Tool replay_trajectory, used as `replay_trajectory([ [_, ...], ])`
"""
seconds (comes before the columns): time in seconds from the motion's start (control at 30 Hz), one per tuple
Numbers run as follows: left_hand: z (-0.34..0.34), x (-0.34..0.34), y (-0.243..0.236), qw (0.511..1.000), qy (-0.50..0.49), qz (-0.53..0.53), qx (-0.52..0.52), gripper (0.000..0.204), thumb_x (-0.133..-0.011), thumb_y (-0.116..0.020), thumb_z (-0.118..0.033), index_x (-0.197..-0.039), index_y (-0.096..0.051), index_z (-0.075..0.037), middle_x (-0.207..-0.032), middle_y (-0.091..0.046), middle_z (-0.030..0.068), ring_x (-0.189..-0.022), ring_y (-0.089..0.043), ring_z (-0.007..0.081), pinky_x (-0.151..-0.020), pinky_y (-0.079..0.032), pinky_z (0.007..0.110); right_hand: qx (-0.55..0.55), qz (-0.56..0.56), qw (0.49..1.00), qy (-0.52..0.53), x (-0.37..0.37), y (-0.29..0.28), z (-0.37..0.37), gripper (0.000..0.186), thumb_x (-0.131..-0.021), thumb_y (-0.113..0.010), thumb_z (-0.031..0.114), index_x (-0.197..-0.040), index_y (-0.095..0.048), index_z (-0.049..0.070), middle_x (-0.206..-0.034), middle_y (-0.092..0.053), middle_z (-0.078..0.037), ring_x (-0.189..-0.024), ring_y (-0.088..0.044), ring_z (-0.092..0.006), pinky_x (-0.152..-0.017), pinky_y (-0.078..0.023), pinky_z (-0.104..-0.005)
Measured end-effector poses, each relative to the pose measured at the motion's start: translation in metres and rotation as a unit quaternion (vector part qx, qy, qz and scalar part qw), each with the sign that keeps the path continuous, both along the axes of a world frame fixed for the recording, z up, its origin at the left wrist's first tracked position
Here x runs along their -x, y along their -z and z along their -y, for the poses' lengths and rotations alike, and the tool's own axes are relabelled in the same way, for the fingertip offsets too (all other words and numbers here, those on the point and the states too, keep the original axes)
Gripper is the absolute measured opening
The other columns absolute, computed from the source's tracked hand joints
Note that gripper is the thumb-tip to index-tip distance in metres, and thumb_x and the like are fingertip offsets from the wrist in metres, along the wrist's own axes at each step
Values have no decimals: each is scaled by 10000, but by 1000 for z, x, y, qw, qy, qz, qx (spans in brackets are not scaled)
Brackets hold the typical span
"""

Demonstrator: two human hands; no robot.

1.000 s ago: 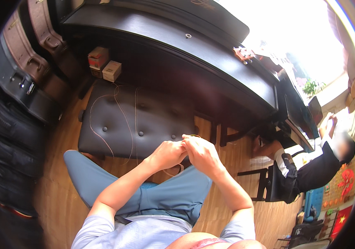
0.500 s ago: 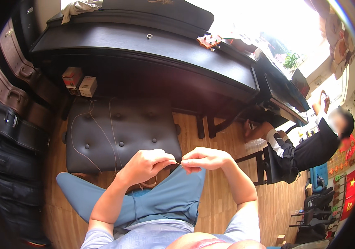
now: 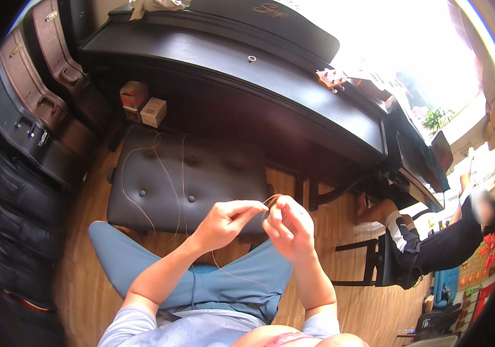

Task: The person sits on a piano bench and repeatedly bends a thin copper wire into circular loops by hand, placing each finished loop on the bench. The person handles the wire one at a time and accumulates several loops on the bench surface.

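Observation:
A thin copper-coloured string (image 3: 271, 198) bends in a small arc between my two hands above the near edge of a black tufted bench. My left hand (image 3: 228, 222) pinches it between thumb and forefinger. With fingers curled and turned upward, my right hand (image 3: 289, 226) grips the string on the other side of the arc. A length of string (image 3: 217, 265) hangs in a curve across my blue trousers. More thin string (image 3: 182, 173) lies in loose loops over the bench seat (image 3: 224, 191). Whether these are all one string I cannot tell.
Beyond the bench stands a black piano (image 3: 201, 55), with a small ring (image 3: 252, 58) and a wooden instrument headstock (image 3: 331, 79) on it. Two small boxes (image 3: 153, 111) sit behind the bench. Instrument cases (image 3: 45, 104) line the left. A person (image 3: 441, 240) sits at right.
My right hand has turned from level to upright, and the string between my hands now bows into an arc. The whole view has shifted, with the piano and bench further right.

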State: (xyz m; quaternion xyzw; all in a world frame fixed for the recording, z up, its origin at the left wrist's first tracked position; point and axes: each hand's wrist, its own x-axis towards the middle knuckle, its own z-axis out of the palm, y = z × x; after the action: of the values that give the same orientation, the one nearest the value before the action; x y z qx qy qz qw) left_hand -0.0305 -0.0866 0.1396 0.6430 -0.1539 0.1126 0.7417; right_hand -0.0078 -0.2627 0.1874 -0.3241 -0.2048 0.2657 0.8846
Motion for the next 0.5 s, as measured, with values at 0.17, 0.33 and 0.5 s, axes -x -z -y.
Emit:
replay_trajectory([
  [0.17, -9, 13, -1, 990, 28, -2, -140, 214, -983, -632, -176, -1106, -725, -27, -874, -726, 156, -748, -686, 272, -700, -537, 360, 336, 446, 778, 290, 8, 4, -25, 246, -1094, -393, 108, -1145, -586, -35, -1194, -693, -223, -903, -731, -242, -939, -543, -402],
  [0.33, -16, 21, 1, 956, 12, 51, -288, 168, -967, -601, -187, -923, -690, -51, -865, -714, 129, -786, -688, 346, -652, -546, 449, 445, 675, 548, 215, -5, -7, -27, 145, -887, -639, -51, -1032, -635, -40, -1110, -720, -172, -997, -707, -318, -1024, -521, -472],
  [0.5, -41, 26, -14, 915, -81, 122, -377, 175, -953, -637, -255, -932, -706, -96, -839, -700, 79, -764, -689, 285, -646, -551, 412, 554, 618, 554, 73, -10, -23, -10, 115, -955, -613, 50, -1036, -664, -14, -887, -688, -120, -769, -673, -277, -758, -552, -402],
])
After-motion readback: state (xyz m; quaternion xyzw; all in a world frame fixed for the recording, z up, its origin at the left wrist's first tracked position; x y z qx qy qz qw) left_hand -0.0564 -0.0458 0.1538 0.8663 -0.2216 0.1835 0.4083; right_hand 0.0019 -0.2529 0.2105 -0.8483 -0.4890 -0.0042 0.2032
